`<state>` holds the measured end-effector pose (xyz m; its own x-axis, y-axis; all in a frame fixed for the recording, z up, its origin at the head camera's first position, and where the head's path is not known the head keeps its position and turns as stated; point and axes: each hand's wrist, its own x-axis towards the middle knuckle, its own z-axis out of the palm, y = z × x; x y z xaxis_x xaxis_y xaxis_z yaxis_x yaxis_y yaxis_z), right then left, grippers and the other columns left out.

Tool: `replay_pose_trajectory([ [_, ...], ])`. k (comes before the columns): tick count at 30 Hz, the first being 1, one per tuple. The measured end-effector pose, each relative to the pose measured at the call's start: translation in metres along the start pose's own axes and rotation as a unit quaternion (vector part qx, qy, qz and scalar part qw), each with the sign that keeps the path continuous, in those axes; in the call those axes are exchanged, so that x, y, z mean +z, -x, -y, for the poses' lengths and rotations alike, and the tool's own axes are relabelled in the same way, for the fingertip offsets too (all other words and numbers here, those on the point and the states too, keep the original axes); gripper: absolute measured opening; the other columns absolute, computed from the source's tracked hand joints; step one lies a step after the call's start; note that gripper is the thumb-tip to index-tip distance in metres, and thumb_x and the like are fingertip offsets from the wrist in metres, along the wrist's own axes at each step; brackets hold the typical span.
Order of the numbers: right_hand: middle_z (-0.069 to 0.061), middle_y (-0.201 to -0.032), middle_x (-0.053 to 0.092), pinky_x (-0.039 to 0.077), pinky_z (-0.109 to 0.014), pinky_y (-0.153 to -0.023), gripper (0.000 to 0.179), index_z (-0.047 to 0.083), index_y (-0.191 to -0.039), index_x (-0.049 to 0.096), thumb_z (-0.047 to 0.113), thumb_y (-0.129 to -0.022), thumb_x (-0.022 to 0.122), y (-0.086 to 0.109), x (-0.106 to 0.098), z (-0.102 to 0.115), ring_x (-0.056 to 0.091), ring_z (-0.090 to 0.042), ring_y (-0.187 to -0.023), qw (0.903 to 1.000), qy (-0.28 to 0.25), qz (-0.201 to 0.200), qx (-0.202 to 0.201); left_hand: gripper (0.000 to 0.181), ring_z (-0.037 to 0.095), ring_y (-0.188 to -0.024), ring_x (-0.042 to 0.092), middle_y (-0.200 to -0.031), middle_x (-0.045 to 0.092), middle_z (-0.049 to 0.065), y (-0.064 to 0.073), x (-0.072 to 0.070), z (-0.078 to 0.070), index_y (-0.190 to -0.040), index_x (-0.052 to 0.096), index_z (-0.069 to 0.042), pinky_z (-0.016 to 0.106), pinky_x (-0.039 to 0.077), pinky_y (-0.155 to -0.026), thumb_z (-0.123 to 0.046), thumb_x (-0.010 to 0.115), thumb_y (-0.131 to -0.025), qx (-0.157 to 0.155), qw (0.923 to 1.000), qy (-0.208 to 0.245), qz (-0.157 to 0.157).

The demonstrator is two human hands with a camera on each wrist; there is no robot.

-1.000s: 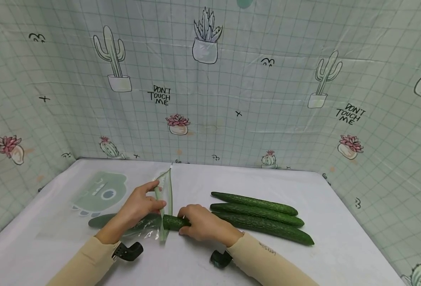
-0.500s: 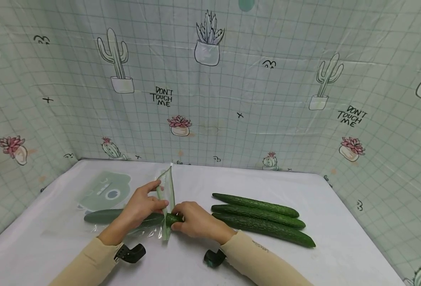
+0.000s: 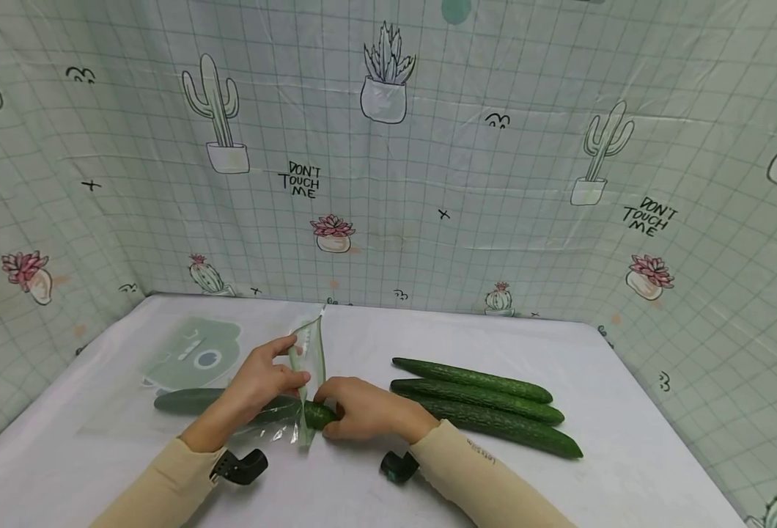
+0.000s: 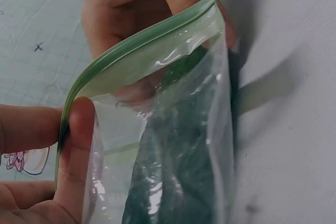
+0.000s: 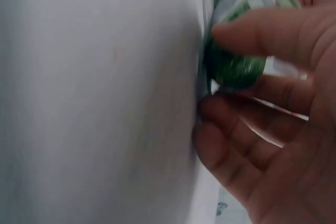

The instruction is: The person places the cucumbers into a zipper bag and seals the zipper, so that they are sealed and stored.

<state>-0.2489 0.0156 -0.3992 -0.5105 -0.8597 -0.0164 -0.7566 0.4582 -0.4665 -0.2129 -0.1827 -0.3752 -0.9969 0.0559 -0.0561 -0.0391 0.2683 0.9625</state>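
Observation:
A clear zip bag (image 3: 312, 348) with a green-edged mouth lies left of centre, its opening facing right. My left hand (image 3: 256, 385) pinches the far side of that mouth between thumb and fingers, and the green zip edge (image 4: 142, 32) arches up in the left wrist view. Most of one cucumber (image 3: 187, 400) is inside, showing dark through the film. Only its right end pokes out of the mouth. There my right hand (image 3: 365, 411) holds the tip (image 5: 239, 72), thumb on one side and fingers curled on the other.
Right of my right hand lie three more cucumbers, the far one (image 3: 470, 372), the middle one (image 3: 474, 396) and the near one (image 3: 520, 431). A pale green cartoon face (image 3: 190, 352) shows on the bag. A patterned cloth wall (image 3: 428, 161) rises behind the white table (image 3: 375, 499).
The cucumber has slid left, deeper into the bag, as my right hand moved left with it. Over the last half second my right hand has shifted slightly back right, exposing more of the tip.

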Motion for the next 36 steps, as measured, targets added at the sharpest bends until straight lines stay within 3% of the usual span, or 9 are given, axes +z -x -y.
replay_pose_trajectory([
  [4,0.008,-0.106,0.059,0.047,-0.017,-0.067,0.037,0.011,-0.119,0.061,0.012,-0.083,0.07,-0.001,-0.003,-0.009,0.055,0.0,-0.073,0.9983,-0.052,0.022,0.016,0.076,0.021,-0.072,0.065,-0.138,0.039,0.029,-0.001,-0.003,0.001,-0.148,0.024,0.005,0.038,0.056,-0.07,0.003,0.066,-0.086,0.001,0.9998,0.013,0.014],
  [7,0.009,-0.106,0.059,0.048,-0.017,-0.067,0.036,0.011,-0.117,0.062,0.011,-0.083,0.071,-0.003,-0.003,-0.013,0.057,0.001,-0.076,0.9975,-0.063,0.03,0.012,0.076,0.019,-0.075,0.064,-0.142,0.032,0.028,-0.001,-0.004,0.002,-0.148,0.023,0.007,0.037,0.056,-0.07,0.003,0.065,-0.086,0.002,0.9996,0.016,0.024],
  [12,0.01,-0.109,0.059,0.047,-0.017,-0.072,0.028,0.016,-0.113,0.061,0.017,-0.087,0.071,-0.004,-0.005,-0.012,0.057,-0.001,-0.08,0.9981,-0.054,0.031,-0.003,0.075,0.018,-0.074,0.063,-0.14,0.033,0.028,-0.001,-0.005,0.001,-0.147,0.025,0.007,0.036,0.056,-0.07,0.004,0.066,-0.084,0.001,0.9995,0.019,0.024],
  [15,0.009,-0.109,0.058,0.045,-0.017,-0.077,0.026,0.019,-0.112,0.06,0.021,-0.088,0.071,-0.008,-0.002,-0.007,0.055,-0.003,-0.087,0.9996,-0.022,0.013,-0.007,0.075,0.019,-0.073,0.063,-0.139,0.034,0.027,-0.001,-0.005,0.0,-0.147,0.025,0.008,0.035,0.056,-0.069,0.005,0.066,-0.084,0.002,0.9994,0.024,0.024],
  [21,0.006,-0.104,0.055,0.044,-0.02,-0.074,0.03,0.023,-0.115,0.059,0.03,-0.089,0.07,-0.015,0.006,0.0,0.051,-0.004,-0.086,0.9987,0.042,-0.013,0.025,0.074,0.019,-0.073,0.063,-0.139,0.033,0.027,-0.001,-0.006,0.0,-0.147,0.024,0.008,0.036,0.057,-0.07,0.006,0.065,-0.085,0.002,0.9988,0.041,0.028],
  [26,0.008,-0.097,0.055,0.043,-0.02,-0.074,0.018,0.019,-0.1,0.06,0.025,-0.088,0.071,-0.016,0.006,-0.004,0.05,-0.005,-0.084,0.9987,0.029,-0.025,0.033,0.075,0.018,-0.072,0.062,-0.14,0.031,0.028,0.0,-0.006,-0.002,-0.148,0.023,0.008,0.039,0.056,-0.072,0.005,0.065,-0.085,0.006,0.9988,0.038,0.03],
  [30,0.009,-0.089,0.05,0.04,-0.018,-0.066,0.013,0.02,-0.085,0.058,0.02,-0.086,0.071,-0.015,0.006,-0.007,0.046,-0.006,-0.077,0.9991,0.027,-0.026,0.021,0.076,0.017,-0.072,0.062,-0.139,0.031,0.028,0.002,-0.006,-0.003,-0.148,0.023,0.008,0.039,0.057,-0.071,0.005,0.066,-0.085,0.006,0.9991,0.034,0.027],
  [36,0.01,-0.091,0.05,0.039,-0.018,-0.064,0.015,0.023,-0.079,0.059,0.019,-0.084,0.072,-0.013,0.005,-0.007,0.046,-0.006,-0.076,0.9995,0.023,-0.023,0.004,0.075,0.017,-0.072,0.062,-0.139,0.033,0.028,0.001,-0.007,-0.002,-0.147,0.025,0.007,0.037,0.057,-0.07,0.005,0.066,-0.085,0.007,0.9991,0.034,0.024],
])
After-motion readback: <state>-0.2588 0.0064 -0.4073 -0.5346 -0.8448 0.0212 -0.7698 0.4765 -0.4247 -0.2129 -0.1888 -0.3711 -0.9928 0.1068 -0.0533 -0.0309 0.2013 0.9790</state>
